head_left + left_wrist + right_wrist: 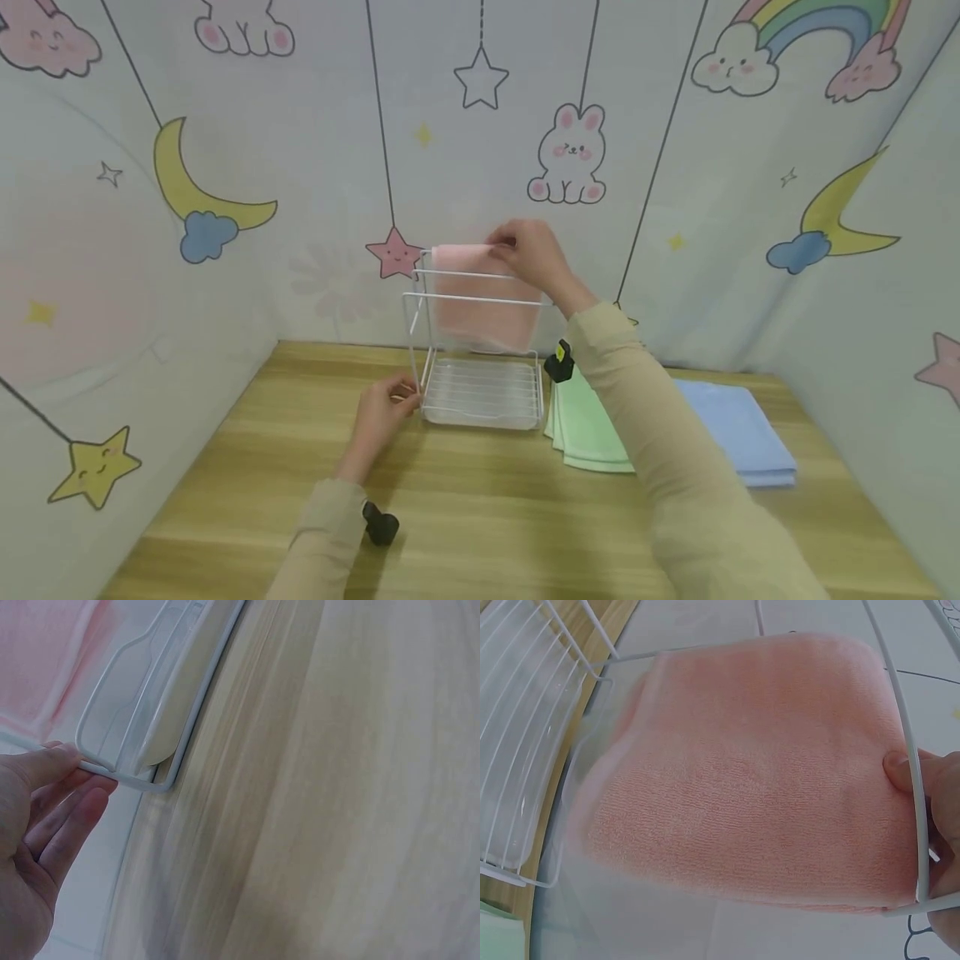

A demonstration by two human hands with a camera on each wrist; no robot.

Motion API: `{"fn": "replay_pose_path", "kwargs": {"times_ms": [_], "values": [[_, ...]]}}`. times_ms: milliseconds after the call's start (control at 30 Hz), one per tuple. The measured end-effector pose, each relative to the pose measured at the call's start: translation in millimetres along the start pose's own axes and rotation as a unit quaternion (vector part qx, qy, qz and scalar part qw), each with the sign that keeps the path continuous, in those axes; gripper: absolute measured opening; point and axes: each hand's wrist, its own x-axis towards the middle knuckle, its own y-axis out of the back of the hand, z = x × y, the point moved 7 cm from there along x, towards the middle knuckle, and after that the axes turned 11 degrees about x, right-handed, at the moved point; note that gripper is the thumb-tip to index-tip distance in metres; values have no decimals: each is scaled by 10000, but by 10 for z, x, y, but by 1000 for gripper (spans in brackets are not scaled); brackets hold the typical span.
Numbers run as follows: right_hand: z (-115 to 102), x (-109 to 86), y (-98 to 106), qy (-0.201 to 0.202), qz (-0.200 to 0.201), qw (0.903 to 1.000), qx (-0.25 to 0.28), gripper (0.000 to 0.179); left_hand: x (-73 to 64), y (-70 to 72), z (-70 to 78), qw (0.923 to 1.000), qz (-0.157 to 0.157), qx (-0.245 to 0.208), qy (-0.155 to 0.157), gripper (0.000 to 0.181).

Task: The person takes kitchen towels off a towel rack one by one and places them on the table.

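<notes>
A pink towel [480, 312] hangs over the rear top bar of a white wire rack [480, 297]. My right hand [534, 257] pinches the towel's upper right part at that bar. In the right wrist view, the thumb of the right hand [941, 802] presses the soft pink towel [757, 772] just behind a white rail. Low on the rack's left side, my left hand [381, 415] holds the frame. The left wrist view shows the thumb and fingers of the left hand [37, 840] gripping the bottom wire near the corner of the rack [169, 776].
A clear tray [483, 417] sits in the rack's base. Right of the rack lie stacked green cloths [588, 429], partly behind my right sleeve, and a folded blue cloth [738, 429]. The wood-grain table [465, 517] meets patterned fabric walls at the back and sides.
</notes>
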Motion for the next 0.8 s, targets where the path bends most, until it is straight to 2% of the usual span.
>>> {"fn": "replay_pose_path", "kwargs": {"times_ms": [167,400,533,800], "values": [[-47,34,20,196,-97,9998,-19,14,43,32,22,10000,46,-18,-71,8],[-94,41,91,390,-165,9991,35,20,36,-4,27,9999,-32,51,-103,10],[-185,92,256,382,-59,9992,102,21,36,3,50,9999,57,-11,-112,9],[-434,250,681,276,113,9995,77,21,11,-1,5,10000,23,-11,-56,9]]}}
